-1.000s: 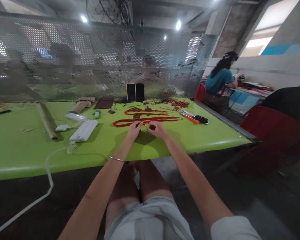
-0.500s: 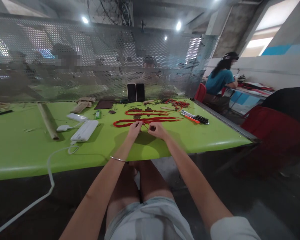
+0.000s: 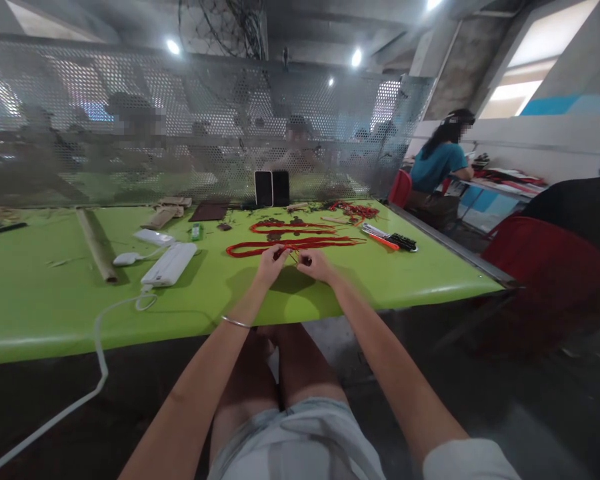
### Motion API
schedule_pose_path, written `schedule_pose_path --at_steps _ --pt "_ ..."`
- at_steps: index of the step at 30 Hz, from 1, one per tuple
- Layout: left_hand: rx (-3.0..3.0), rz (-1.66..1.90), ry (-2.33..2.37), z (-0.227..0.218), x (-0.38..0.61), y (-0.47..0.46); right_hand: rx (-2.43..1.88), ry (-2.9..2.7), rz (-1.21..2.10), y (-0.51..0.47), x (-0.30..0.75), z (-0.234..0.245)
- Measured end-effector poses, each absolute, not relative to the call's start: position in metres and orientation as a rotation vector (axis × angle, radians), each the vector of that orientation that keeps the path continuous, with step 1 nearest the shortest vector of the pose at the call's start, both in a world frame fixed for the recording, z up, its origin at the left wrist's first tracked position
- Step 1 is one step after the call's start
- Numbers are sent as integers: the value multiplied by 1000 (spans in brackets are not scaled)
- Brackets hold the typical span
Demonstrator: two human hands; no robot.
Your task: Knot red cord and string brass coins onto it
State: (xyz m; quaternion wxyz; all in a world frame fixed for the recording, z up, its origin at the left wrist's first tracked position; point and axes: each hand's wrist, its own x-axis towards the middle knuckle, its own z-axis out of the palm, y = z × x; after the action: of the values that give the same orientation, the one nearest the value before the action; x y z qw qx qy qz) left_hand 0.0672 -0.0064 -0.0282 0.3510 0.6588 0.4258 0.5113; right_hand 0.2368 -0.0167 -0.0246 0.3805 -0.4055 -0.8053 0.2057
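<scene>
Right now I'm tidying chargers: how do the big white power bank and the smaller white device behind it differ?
The power bank is larger and blockier; the smaller white device is flatter. The power bank lies nearer the table edge, with a white cable looping by its near end; the smaller device lies farther back. Both are white and lie flat on the green table.

- A glossy lime-green tabletop (image 3: 40,293) is backed by a perforated grey metal screen (image 3: 130,120).
- 3 round ceiling lamps (image 3: 357,58) are seen lit under bare concrete.
- A red chair (image 3: 545,280) is placed at the right.
- A bright window (image 3: 515,88) is set above a white and blue wall (image 3: 570,127).
</scene>
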Motion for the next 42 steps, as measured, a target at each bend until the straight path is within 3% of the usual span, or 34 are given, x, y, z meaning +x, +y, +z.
schedule_pose_path --at_steps 23,42 --pt "1606 1217 874 -29 63 -6 -933 -1695 1065 7 234 -36" --pt "1502 1253 939 -25 66 -9 -901 -1837 1083 0 235 -22"
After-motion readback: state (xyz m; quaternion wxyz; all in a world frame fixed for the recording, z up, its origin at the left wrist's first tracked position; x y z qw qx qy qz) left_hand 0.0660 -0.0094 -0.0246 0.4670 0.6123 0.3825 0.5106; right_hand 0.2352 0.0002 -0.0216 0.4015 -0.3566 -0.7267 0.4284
